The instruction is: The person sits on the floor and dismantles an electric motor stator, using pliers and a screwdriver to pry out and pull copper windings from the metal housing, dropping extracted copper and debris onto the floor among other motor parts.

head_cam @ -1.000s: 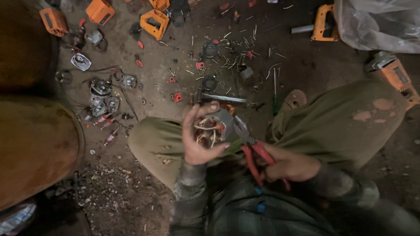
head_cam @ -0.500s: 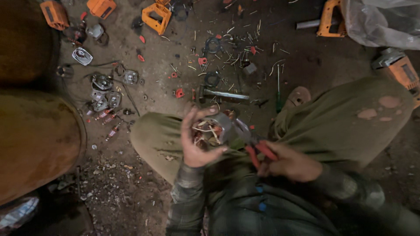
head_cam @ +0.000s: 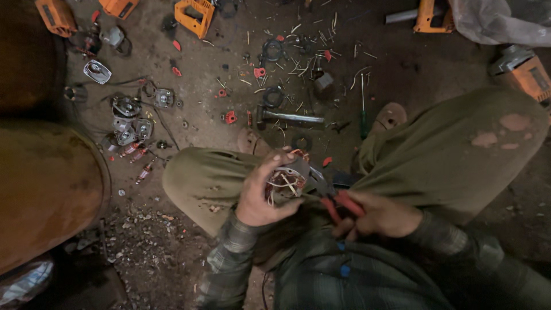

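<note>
"What did you see on the floor when you stood there?"

"A clear plastic bag [head_cam: 499, 20] lay crumpled in the far right corner. Orange tool shells were all around. One orange casing [head_cam: 195, 16] sat at the top in the middle, one orange power tool [head_cam: 523, 70] lay just under the bag, and another orange piece [head_cam: 55, 16] was in the far left corner. I could not make out any labels, it was too dark."

"And the person?"

"They sat on the dirt floor in green trousers [head_cam: 459, 155]. The left hand [head_cam: 265, 192] was curled tight around a motor winding [head_cam: 287, 181] with copper wire and white strands. It was held just over the lap, between the knees."

"What about the other hand?"

"The right hand [head_cam: 379, 215] was closed around the red handles of pliers [head_cam: 330, 195]. The tip of the pliers touched the winding."

"What else was near?"

"A hammer [head_cam: 290, 117] lay on the ground just past the knees. A green screwdriver [head_cam: 363, 112] stood out beside a sandal [head_cam: 390, 117]. Small red bits [head_cam: 231, 117] and short wire scraps [head_cam: 298, 57] were spread all over. On the left sat grey metal motor parts [head_cam: 127, 123] in a little heap, and a big rusty brown drum [head_cam: 46, 189] filled that side."

"Was anything in the way?"

"The fingers hid much of the winding."
</note>
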